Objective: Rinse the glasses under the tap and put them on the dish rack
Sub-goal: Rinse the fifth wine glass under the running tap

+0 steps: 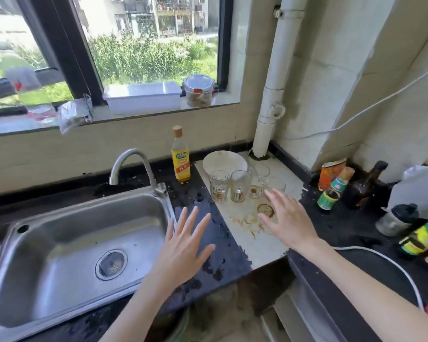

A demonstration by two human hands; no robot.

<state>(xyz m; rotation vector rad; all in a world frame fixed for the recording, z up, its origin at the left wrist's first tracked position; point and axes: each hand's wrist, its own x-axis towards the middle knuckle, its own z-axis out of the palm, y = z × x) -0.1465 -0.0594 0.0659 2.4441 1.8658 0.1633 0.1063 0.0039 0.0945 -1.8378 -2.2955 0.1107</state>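
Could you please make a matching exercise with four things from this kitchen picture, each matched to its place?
Things:
1. tap
2. yellow bottle
3. lidded jar
4. white bowl

Places:
A. on the windowsill
B. behind the row of glasses
C. at the back edge of the sink
D. on the dark counter between tap and glasses

Pairs: 1-C, 2-D, 3-A, 4-B

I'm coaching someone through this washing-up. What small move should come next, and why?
Probably bring the right hand down onto the nearest glass and close on it. Both hands are open and empty; the right hovers just over that glass, while the left hand hangs by the sink. The tap shows no water running.
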